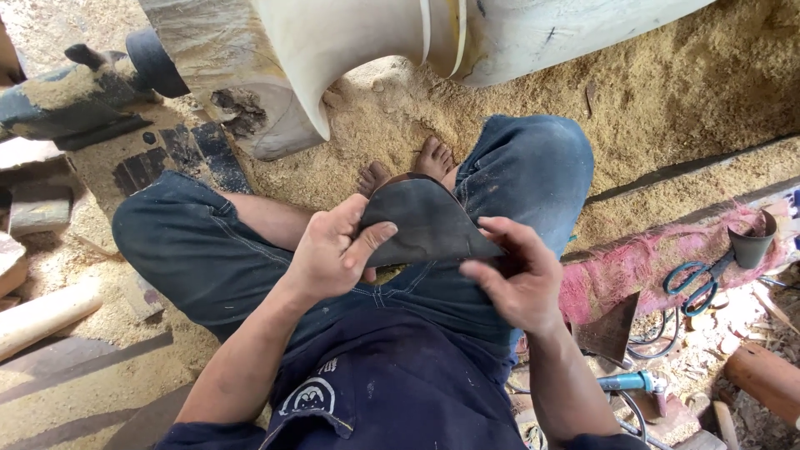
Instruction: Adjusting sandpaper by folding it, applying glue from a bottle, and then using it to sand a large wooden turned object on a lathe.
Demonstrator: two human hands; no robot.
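Sandpaper sheet [425,225] | between hands | left hand [329,254] pinching edge | right hand [517,279] gripping corner

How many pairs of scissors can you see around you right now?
1. The blue-handled scissors lie on the pink cloth-covered bar to the right, beside a dark cup. More could be hidden in the clutter and sawdust lower right.

Floor: covered in pale sawdust [667,100], thick and loose, heaped toward the top right.
Workpiece: a large turned pale wooden piece [350,42] spans the top.
Left side: dark metal machine part [75,96], wooden blocks and a round pale billet [42,317].
Right side: a pink cloth-wrapped beam [650,258], blue-handled scissors [700,279] and a dark cup [750,242].
Light: soft daylight.
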